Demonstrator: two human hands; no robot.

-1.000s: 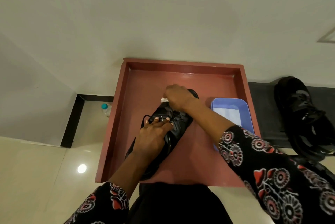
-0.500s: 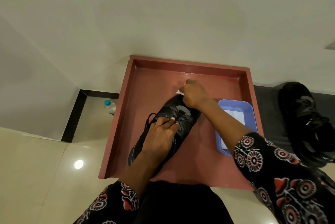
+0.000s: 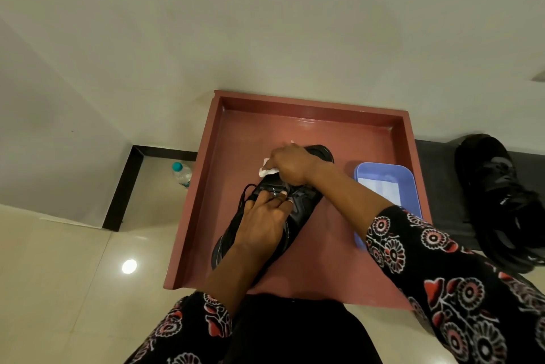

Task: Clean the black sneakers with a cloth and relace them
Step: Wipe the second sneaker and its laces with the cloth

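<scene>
Pale glossy floor tiles and a plain wall frame our workspace, where a reddish-brown tray (image 3: 362, 272) sits on the floor against the wall. Inside it, one black sneaker (image 3: 303, 210) lies at a diagonal, toe toward the wall. Our left hand (image 3: 262, 225) rests over its middle, fingers bent onto the lace area to steady it, though we cannot tell whether they actually hook a lace. Our right hand (image 3: 292, 164) curls around a small white cloth (image 3: 267, 170), bunched in the fingers and pressed against the sneaker near its toe end. A blue tub (image 3: 408, 175) stands in the tray just beside the sneaker on the right, with what looks like liquid or a light lining inside; we cannot say which. The second sneaker (image 3: 498, 201) waits outside the tray to the right, well apart, on a dark strip of floor. A plastic bottle (image 3: 181, 173) stands left of the tray. We judge we are mid-wipe on the first shoe. From here, our right forearm passes close by the tub, so a wide stroke could knock it and slop its contents. A loose lace loop sticking out by our left fingers could snag the cloth, and pressing hard could skid the shoe across the smooth tray.
</scene>
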